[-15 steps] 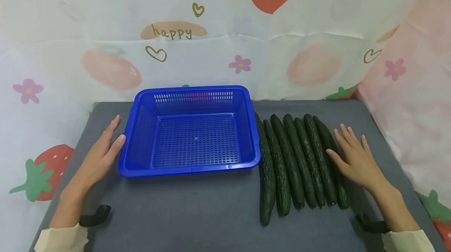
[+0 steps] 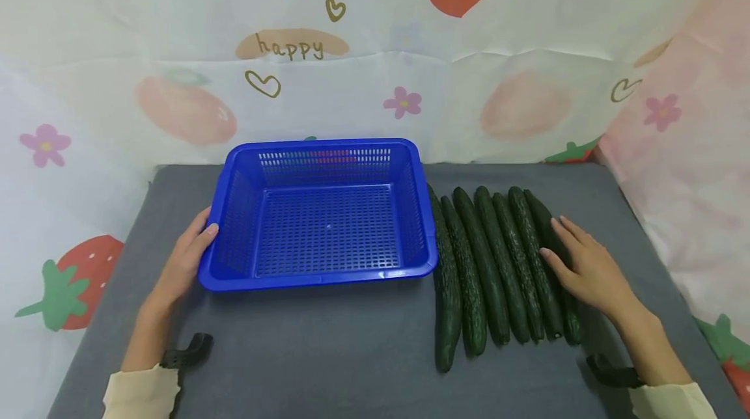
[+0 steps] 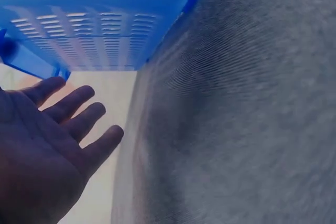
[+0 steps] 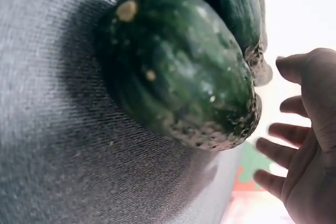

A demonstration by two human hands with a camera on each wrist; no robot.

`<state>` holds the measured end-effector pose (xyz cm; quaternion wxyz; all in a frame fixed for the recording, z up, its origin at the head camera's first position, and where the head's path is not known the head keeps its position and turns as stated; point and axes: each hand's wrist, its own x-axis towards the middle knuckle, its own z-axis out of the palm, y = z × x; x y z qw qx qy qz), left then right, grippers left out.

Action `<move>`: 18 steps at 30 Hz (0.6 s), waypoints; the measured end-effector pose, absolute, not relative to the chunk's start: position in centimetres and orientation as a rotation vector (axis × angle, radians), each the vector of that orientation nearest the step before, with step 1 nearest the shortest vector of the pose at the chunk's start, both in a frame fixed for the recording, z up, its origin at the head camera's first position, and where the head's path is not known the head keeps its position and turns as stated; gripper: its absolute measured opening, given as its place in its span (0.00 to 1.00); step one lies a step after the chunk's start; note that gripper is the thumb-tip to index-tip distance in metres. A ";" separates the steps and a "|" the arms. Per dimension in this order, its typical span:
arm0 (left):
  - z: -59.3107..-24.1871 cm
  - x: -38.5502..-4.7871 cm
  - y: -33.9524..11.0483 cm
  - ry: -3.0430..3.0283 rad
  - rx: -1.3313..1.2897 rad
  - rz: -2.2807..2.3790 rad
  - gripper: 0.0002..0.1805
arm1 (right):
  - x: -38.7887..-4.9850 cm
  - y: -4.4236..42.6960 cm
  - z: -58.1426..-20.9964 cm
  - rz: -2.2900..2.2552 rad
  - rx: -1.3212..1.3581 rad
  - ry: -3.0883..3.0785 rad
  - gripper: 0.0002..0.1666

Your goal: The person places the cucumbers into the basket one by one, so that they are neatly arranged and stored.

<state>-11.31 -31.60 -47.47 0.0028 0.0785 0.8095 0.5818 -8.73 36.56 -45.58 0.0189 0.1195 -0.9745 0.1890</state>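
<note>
A blue plastic basket with nothing in it stands left of centre in the head view. At its left rim is my left hand, thumb by the rim; in the left wrist view the fingers of this hand are spread beside the slotted wall. Several dark green cucumbers lie side by side to the right of the basket. My right hand is over the rightmost cucumber, fingers extended; whether it touches is unclear. The right wrist view shows a cucumber end beside the relaxed hand.
A grey cloth covers the table. Behind it hangs a white curtain printed with fruit and flowers, with a pink patterned one at the right. Black wrist mounts protrude inward from both wrists.
My left hand has moved right, up to the basket's rim. My right hand has shifted slightly left over the rightmost cucumber. The head view has shifted a little.
</note>
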 end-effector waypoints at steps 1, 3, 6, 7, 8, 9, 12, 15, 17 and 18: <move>-47.5 -11.3 -31.6 2.506 0.240 1.863 0.30 | -8.7 36.4 -45.5 0.580 0.359 -3.025 0.39; -47.6 -11.3 -31.7 2.444 0.242 1.924 0.30 | -8.5 36.2 -45.5 0.568 0.328 -3.034 0.37; -47.5 -11.2 -31.6 2.347 0.254 2.006 0.30 | -8.4 35.9 -45.4 0.565 0.259 -3.065 0.37; -47.5 -11.2 -31.5 2.313 0.257 2.032 0.30 | -8.5 35.9 -45.4 0.560 0.235 -3.077 0.37; -47.5 -11.2 -31.4 2.277 0.261 2.054 0.30 | -8.5 36.0 -45.4 0.554 0.212 -3.086 0.37; -47.5 -11.1 -31.4 2.237 0.260 2.076 0.30 | -8.5 36.0 -45.5 0.566 0.190 -3.097 0.38; -47.6 -10.8 -31.1 2.175 0.268 2.094 0.30 | -8.4 36.2 -45.6 0.574 0.145 -3.117 0.39; -47.8 -10.8 -30.9 2.150 0.273 2.101 0.30 | -8.4 36.5 -45.5 0.606 0.122 -3.110 0.39; -47.9 -10.8 -30.9 2.141 0.263 2.122 0.30 | -8.6 36.6 -45.6 0.619 0.115 -3.101 0.38; -48.0 -10.9 -30.9 2.122 0.261 2.143 0.30 | -8.7 36.7 -45.7 0.621 0.110 -3.099 0.38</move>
